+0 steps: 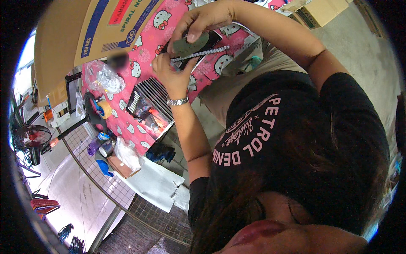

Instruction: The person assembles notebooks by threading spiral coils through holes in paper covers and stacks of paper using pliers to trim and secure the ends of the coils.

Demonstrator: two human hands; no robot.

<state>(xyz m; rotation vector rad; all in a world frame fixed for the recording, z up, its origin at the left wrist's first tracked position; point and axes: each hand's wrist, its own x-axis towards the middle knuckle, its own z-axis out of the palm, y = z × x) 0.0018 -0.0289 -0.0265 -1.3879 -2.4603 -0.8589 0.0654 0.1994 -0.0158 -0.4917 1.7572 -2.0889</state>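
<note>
My right hand [203, 19] pinches a grey-green flat card [190, 44], thumb on top, holding it against a black notebook [211, 39] on the pink patterned tablecloth [146, 38]. My left hand [167, 74], with a metal wristwatch [177, 101] on the wrist, grips the near end of a silver spiral wire binding [203, 53]. The binding runs along the notebook's lower edge, just under the card. Both hands are close together over the notebook.
A stack of black wire-bound notebooks [148, 106] lies near the table edge. Close by are a tape roll [104, 109], a crumpled clear plastic bag [105, 78], and a big cardboard box [80, 29] at the back left. A wire grid panel [97, 173] and a floor fan [36, 137] stand left.
</note>
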